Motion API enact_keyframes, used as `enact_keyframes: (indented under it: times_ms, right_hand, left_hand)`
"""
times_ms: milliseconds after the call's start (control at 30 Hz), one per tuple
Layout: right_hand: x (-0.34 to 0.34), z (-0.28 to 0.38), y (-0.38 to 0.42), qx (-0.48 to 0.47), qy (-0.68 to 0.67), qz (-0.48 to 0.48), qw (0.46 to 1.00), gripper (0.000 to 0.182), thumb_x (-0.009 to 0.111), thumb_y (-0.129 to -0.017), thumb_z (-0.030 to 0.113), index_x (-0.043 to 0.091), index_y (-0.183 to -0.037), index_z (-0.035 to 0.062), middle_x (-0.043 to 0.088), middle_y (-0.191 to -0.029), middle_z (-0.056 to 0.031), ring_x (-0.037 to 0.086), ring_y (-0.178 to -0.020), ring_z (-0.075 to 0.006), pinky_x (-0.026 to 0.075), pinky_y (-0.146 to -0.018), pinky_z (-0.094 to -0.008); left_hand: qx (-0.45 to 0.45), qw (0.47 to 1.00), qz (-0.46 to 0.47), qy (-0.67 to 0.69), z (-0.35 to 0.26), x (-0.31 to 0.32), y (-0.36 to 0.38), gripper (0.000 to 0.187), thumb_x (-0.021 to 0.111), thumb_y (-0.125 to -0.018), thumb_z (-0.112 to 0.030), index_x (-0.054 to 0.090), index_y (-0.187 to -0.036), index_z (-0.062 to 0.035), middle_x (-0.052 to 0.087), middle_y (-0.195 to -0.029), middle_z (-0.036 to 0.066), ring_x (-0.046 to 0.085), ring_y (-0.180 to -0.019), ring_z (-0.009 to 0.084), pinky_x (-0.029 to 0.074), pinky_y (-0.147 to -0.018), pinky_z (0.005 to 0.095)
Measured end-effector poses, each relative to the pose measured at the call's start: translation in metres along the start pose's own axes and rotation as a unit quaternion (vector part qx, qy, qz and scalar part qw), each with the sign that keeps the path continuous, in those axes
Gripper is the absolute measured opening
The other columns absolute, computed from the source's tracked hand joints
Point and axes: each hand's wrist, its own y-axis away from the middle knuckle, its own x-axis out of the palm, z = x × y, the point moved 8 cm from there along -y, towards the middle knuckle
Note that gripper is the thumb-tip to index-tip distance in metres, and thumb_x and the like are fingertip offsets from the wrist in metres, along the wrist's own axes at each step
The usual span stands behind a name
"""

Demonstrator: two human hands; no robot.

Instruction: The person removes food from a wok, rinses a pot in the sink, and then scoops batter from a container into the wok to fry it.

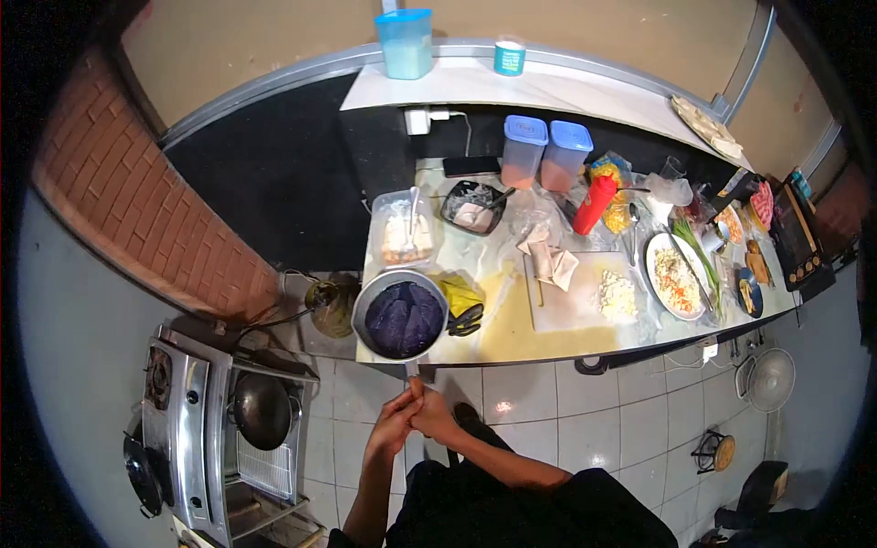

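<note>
At the far left a stove (196, 429) stands on the floor with a dark wok (262, 411) on its burner, apart from the counter, so the cooking heat is kept away from the food being prepared. Just right of it, the left hand (393, 427) and right hand (431, 416) are pressed together below the counter edge, fingers curled and interlocked around each other; they seem to hold nothing, though whether something small sits between the palms cannot be told. They hang just beneath the handle end of a pan (400, 318), the nearest thing to them, which sits at the counter's front left corner with purple pieces piled inside and its handle pointing toward the person, likely for an easy grab. Beside the pan lies a yellow cloth (461, 297), close at hand for wiping. Behind it a clear tub (402, 228) holds pale food with a spoon standing in it, and a black tray (473, 206) lies just right. Two lidded jars (544, 151) stand at the back, out of the working space. A red bottle (594, 203) leans near them. In the middle a cutting board (580, 290) carries folded wrappers and a heap of chopped white bits, placed centrally where cutting is done. Further right a plate (678, 274) of mixed filling lies with green stalks across it, and small dishes crowd the far right end.
</note>
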Motion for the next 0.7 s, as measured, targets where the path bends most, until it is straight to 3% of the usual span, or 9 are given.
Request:
enact_keyframes:
  times_ms: [100,200,233,333,467,500,533,600,700]
  right_hand:
    - [-0.001,0.012,0.006,0.109,-0.085,0.193,0.971,0.025,0.074,-0.074,0.011,0.059,-0.092,0.0007,0.056,-0.074,-0.0031,0.056,-0.064,-0.0135,0.045,-0.054,-0.0267]
    - [-0.013,-0.023,0.012,0.006,0.021,0.267,0.963,0.034,0.079,-0.077,0.023,0.061,-0.093,-0.0006,0.060,-0.078,-0.0047,0.058,-0.070,-0.0131,0.047,-0.061,-0.0277]
    - [-0.032,0.009,0.024,0.079,0.106,0.314,0.940,0.041,0.078,-0.081,0.032,0.064,-0.099,-0.0016,0.063,-0.083,-0.0060,0.059,-0.075,-0.0133,0.049,-0.068,-0.0290]
    - [-0.094,-0.008,0.025,0.035,0.051,0.213,0.975,0.035,0.074,-0.084,0.022,0.064,-0.109,-0.0021,0.066,-0.088,-0.0072,0.061,-0.077,-0.0138,0.051,-0.069,-0.0281]
    - [-0.236,0.026,0.030,-0.041,-0.015,-0.037,0.998,0.016,0.053,-0.084,0.000,0.061,-0.097,-0.0009,0.060,-0.078,-0.0031,0.057,-0.070,-0.0101,0.049,-0.062,-0.0242]
    - [-0.275,0.036,0.030,0.004,0.093,-0.146,0.985,0.016,0.052,-0.081,0.000,0.063,-0.094,-0.0009,0.061,-0.078,-0.0036,0.057,-0.068,-0.0101,0.048,-0.059,-0.0246]
    - [-0.325,0.028,0.024,-0.082,0.169,-0.224,0.956,0.012,0.055,-0.081,0.001,0.064,-0.089,-0.0007,0.060,-0.077,-0.0034,0.058,-0.065,-0.0116,0.047,-0.058,-0.0256]
    - [-0.408,0.029,0.008,-0.071,0.173,-0.352,0.917,0.012,0.059,-0.082,0.005,0.065,-0.092,-0.0005,0.067,-0.082,-0.0138,0.064,-0.069,-0.0234,0.049,-0.062,-0.0310]
    - [-0.500,0.043,-0.024,-0.121,0.377,-0.454,0.798,0.020,0.062,-0.082,0.008,0.064,-0.101,0.0004,0.064,-0.089,-0.0184,0.063,-0.084,-0.0361,0.050,-0.073,-0.0419]
  left_hand:
    - [0.022,0.999,-0.012,-0.020,-0.006,0.007,0.000,0.038,0.059,-0.096,-0.016,0.053,-0.131,-0.0033,0.061,-0.107,0.001,0.060,-0.091,0.0106,0.050,-0.080,0.0278]
    - [0.037,0.998,-0.034,-0.048,-0.007,0.014,0.000,0.034,0.057,-0.098,-0.020,0.055,-0.126,-0.0031,0.060,-0.099,0.002,0.059,-0.083,0.0093,0.050,-0.072,0.0263]
    - [0.048,0.996,-0.044,-0.057,0.003,0.004,-0.009,0.032,0.057,-0.098,-0.021,0.055,-0.124,-0.0033,0.060,-0.098,0.002,0.059,-0.080,0.0097,0.050,-0.070,0.0270]
    - [0.018,0.996,-0.090,-0.015,0.002,0.016,-0.001,0.025,0.057,-0.096,-0.024,0.056,-0.110,-0.0039,0.060,-0.088,0.007,0.058,-0.068,0.0137,0.048,-0.056,0.0302]
    - [-0.025,0.990,-0.115,0.076,0.017,0.018,-0.011,0.021,0.061,-0.091,-0.028,0.051,-0.090,-0.0090,0.053,-0.070,0.002,0.046,-0.049,0.0108,0.036,-0.041,0.0261]
    - [-0.051,0.989,-0.106,0.090,0.015,0.018,-0.014,0.021,0.061,-0.091,-0.028,0.050,-0.087,-0.0106,0.049,-0.067,0.000,0.043,-0.047,0.0095,0.034,-0.040,0.0254]
    - [-0.077,0.987,-0.097,0.106,0.017,0.024,-0.017,0.021,0.061,-0.091,-0.029,0.049,-0.084,-0.0123,0.046,-0.063,-0.002,0.040,-0.045,0.0081,0.032,-0.039,0.0246]
    - [-0.027,0.990,-0.136,0.005,0.008,0.031,-0.013,0.029,0.061,-0.093,-0.033,0.044,-0.077,-0.0160,0.036,-0.056,-0.006,0.032,-0.042,0.0042,0.025,-0.036,0.0220]
    - [0.072,0.983,-0.148,-0.078,-0.004,0.038,-0.009,0.035,0.059,-0.095,-0.038,0.043,-0.073,-0.0150,0.035,-0.053,-0.006,0.029,-0.037,0.0032,0.021,-0.032,0.0210]
